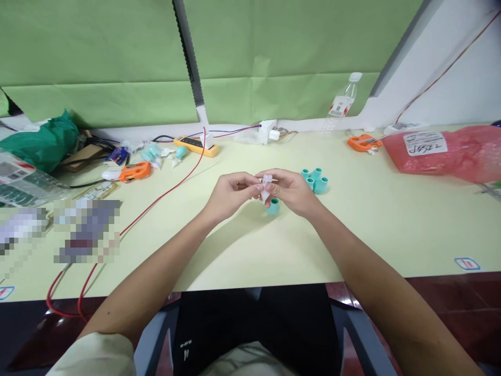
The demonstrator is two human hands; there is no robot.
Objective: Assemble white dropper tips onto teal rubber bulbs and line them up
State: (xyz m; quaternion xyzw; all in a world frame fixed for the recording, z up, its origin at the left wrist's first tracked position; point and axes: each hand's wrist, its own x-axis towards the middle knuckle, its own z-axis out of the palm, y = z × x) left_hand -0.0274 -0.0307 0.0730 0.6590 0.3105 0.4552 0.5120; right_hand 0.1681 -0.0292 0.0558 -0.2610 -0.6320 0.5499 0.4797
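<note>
Both of my hands meet over the middle of the table, pinching a small translucent white plastic piece (pixel 266 188). It has a wider top and a tapered lower end, and its exact kind is unclear. My left hand (pixel 235 192) grips it from the left with thumb and fingertips. From the other side, my right hand (pixel 290 189) closes its thumb and fingers on it. Just below the fingers stands a teal plastic cup-like part (pixel 273 207), partly covered by the right hand. Several similar teal parts (pixel 320 185) stand in a cluster beyond the right hand.
A red wire (pixel 162 196) crosses the table on the left. Toward the back are a yellow multimeter-like device (pixel 198 146), an orange tool (pixel 135 171), a white fitting (pixel 268 131) and a clear bottle (pixel 344 102). At right lie another orange tool (pixel 364 142) and a red plastic bag (pixel 442 154).
</note>
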